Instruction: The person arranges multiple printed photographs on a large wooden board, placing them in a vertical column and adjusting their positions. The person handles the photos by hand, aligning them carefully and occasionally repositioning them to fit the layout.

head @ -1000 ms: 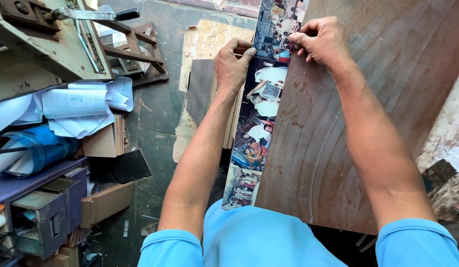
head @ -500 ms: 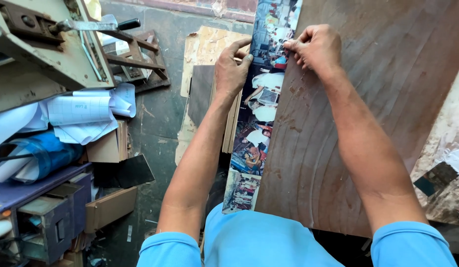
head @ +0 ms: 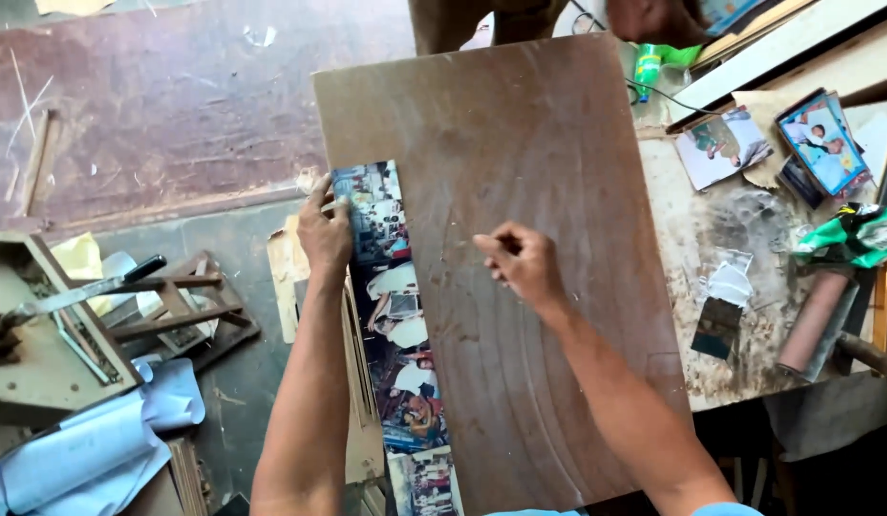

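Long strip of colour photo prints (head: 397, 334) lies along the left edge of the large brown wooden board (head: 520, 258), running from near my chest up to about the board's middle. My left hand (head: 324, 234) grips the strip's top left corner, thumb on the print face, other fingers curled at the board edge, pinning it there. My right hand (head: 520, 263) sits on bare board just right of the strip, fingers loosely curled; can't tell if it pinches anything small, looks like it holds nothing.

To do this well, I judge: keep the left thumb flat so the strip doesn't skew off the edge, keep the strip's long side parallel with the board edge, press evenly from the top down, avoid creasing the glossy face.

Outward: the board rests on a stained, scuffed workbench (head: 711, 239). On it, right, loose photo prints (head: 725, 143), a framed photo (head: 825, 139), a reddish-brown roller (head: 814, 320), green wrapping (head: 859, 239). A green bottle (head: 647, 72) stands beyond the board. Left, below, a knife with black handle (head: 85, 291) on a wooden frame, light blue paper (head: 90, 449).
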